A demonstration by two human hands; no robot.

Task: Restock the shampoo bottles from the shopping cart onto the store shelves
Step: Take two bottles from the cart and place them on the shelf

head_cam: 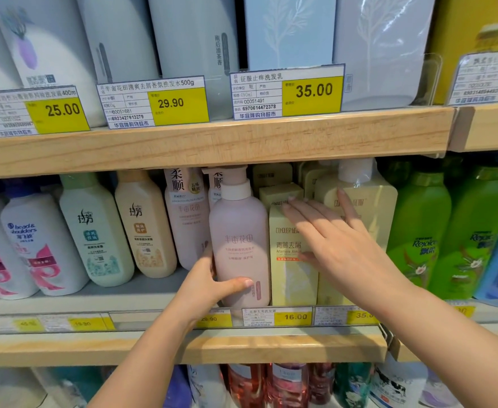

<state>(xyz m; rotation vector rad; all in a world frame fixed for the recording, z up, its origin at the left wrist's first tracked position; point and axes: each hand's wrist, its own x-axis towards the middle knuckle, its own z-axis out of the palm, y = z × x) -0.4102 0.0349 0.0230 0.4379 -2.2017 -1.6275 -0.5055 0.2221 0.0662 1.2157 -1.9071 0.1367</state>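
Pink bottle: a pale pink pump bottle (240,240) is stood upright at the front of the middle shelf (183,348), between a taller pink pack on its left and a yellow carton on its right, touching or almost touching both.
Left hand: the bottle's lower body is gripped by the left hand (209,285); the thumb is laid across the front near the base, and the other fingers are curled behind it, out of sight.
Right hand: the right hand (334,240) is held flat with fingers straight and slightly spread, pressed against the yellow carton (289,278) and the yellow-green bottle (371,207) behind it; nothing is gripped by it.
Step in hand: the pink bottle is judged to be being seated in its slot while the neighbours are held aside.
Done: the middle shelf is seen well filled, with white, cream, yellow and green bottles (418,231) in rows.
Left to do: this cannot be judged, since the shopping cart is not in view.
Hidden: the bottle's base is partly covered by the hand, so full contact with the shelf cannot be confirmed.
Hard to read: the lower price tags (277,317) are blurred; the upper shelf's goods are cut off at the top.
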